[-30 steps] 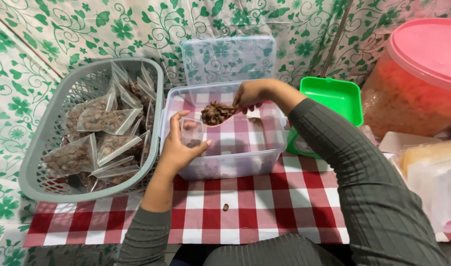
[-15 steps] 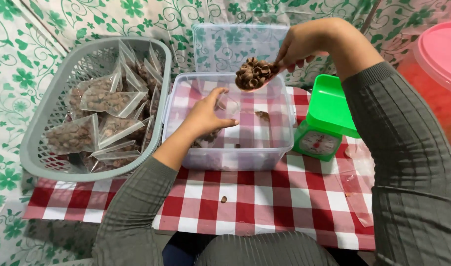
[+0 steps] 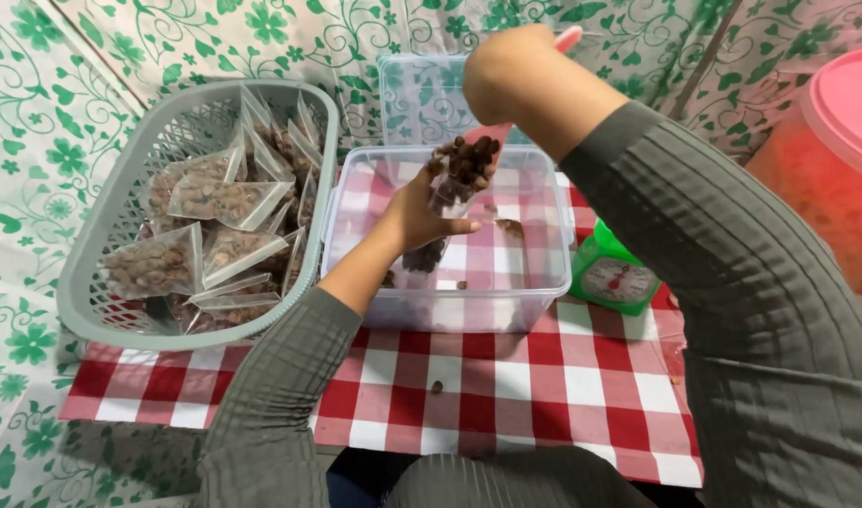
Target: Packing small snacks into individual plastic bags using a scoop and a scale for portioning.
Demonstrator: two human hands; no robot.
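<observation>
Since the earlier frame the right hand (image 3: 511,71) has swung its pink plastic scoop (image 3: 506,127) of dark brown dried pieces (image 3: 468,158) inward, and the left hand (image 3: 421,212) has risen to meet it. The landmark is the clear rectangular plastic tub (image 3: 450,235) on the red-and-white checked cloth (image 3: 506,386). Left of the tub stands a grey slotted plastic basket (image 3: 200,212) of filled clear pouches. Right of it sits a green kitchen scale (image 3: 614,273), with a pink-lidded translucent bucket (image 3: 826,160) farther right. Above the tub, the right fingers are curled tight on the scoop handle; the left fingers pinch a small clear plastic pouch (image 3: 445,193) just under the scoop.
</observation>
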